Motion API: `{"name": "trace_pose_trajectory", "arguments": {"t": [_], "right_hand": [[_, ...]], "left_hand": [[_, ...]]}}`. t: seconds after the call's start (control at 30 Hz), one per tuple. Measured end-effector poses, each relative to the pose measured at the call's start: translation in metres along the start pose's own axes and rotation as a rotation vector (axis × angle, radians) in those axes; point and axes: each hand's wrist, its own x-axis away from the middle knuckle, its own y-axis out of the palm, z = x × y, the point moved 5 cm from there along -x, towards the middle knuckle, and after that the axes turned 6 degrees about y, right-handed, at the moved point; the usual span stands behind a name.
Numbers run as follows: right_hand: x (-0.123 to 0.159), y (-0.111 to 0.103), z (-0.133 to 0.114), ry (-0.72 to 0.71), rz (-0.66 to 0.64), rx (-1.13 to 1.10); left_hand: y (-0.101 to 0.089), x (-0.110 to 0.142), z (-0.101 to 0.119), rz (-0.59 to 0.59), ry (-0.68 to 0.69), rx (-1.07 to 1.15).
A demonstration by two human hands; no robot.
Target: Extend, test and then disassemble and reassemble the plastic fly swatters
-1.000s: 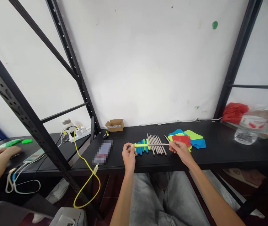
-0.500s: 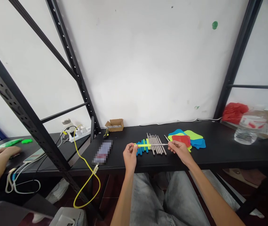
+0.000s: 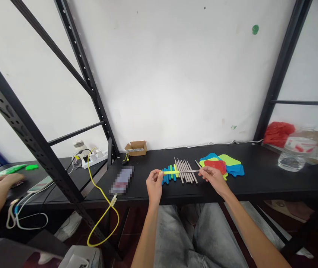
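Pinching a yellow tube [image 3: 171, 172] near its left end, the left hand [image 3: 153, 181] works just below the centre of the frame, over the black counter [image 3: 265, 167]. Its grip is closed, with the thumb on the near side of the tube. The right hand [image 3: 214, 180], a little to the right, has its grip closed on the right end of a thin rod [image 3: 189, 171]. The rod and the tube lie almost in one line and meet at the tube's right end; whether the rod goes inside, I cannot tell. Both are held level above a row of blue tubes [image 3: 167, 179] and a row of grey sticks [image 3: 185, 172]. Just behind the right fingers is one loose stick [image 3: 197, 163], and beside that hand lie coloured flat pieces [image 3: 232, 160], with a red sheet [image 3: 213, 165] on top.

In my judgement, the yellow tube is light and rather stiff, and its smooth surface may slip a little. It is better to take it around the body with thumb and fingers, near one end. The rod seems hard and slim, perhaps easy to bend, so a gentle pinch should be enough.
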Motion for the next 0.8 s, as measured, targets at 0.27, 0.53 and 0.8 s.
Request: {"name": "trace_pose_trajectory", "arguments": {"t": [0.27, 0.53, 0.8], "right_hand": [[-0.0008, 0.0008, 0.0, 0.009, 0.001, -0.034], [-0.0006, 0.0003, -0.0015, 0.027, 0.003, -0.053], [-0.0007, -0.0006, 0.0017, 0.03, 0.003, -0.007]], "left_hand": [[-0.0008, -0.0001, -0.0006, -0.008, -0.001, -0.051], [-0.0026, -0.0007, -0.0015, 0.007, -0.018, -0.13], [-0.0029, -0.0006, -0.0003, 0.0, -0.001, -0.15]]}}
